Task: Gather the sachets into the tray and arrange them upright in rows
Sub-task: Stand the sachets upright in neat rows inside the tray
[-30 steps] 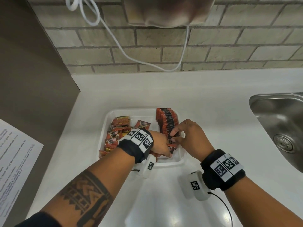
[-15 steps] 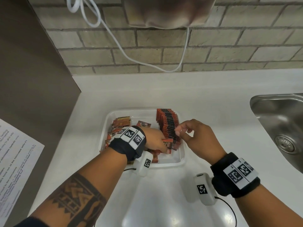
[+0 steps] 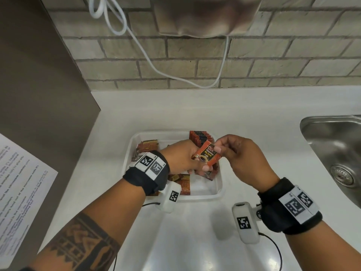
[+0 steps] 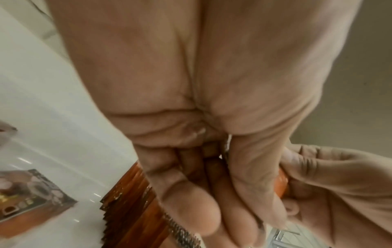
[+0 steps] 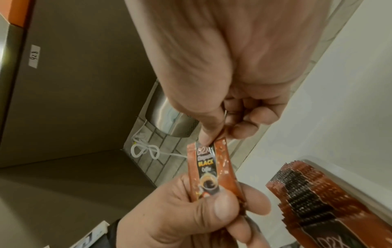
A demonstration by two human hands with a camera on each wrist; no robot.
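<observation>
**Both hands on one coffee sachet above the tray**

Here the left hand (image 3: 180, 159) and the right hand (image 3: 241, 155) meet over the white plastic tray (image 3: 218, 189), each pinching the same coffee sachet (image 3: 206, 155). It is an orange-brown packet with a black band, printed "D2X" and "BLACK" over a picture of a cup. The left hand grips its lower end between thumb and curled fingers; the right hand pinches the upper end between thumb and forefinger, its other fingers (image 5: 252, 115) curled in (the right wrist view shows this most plainly). The sachet is lifted off the tray floor and tilted, its printed face turned up toward the head camera.

Just beyond the two hands, at the tray's far right side, a row of upright sachets (image 3: 201, 136) stands packed edge to edge, their serrated tops showing. The same row lies just past the fingers in the right wrist view (image 5: 307, 193). Beyond and under the left wrist, loose sachets (image 3: 148, 145) lie flat and jumbled in the tray's left half, and a few more lie below the left hand near the tray's near wall.

The tray sits on a white countertop (image 3: 195, 241). Well out to the right of the right hand is a steel sink (image 3: 336, 145). To the left of the left forearm a printed paper sheet (image 3: 21, 182) is partly in view. A white cable (image 3: 175, 75) hangs on the brick wall beyond the hands.
</observation>
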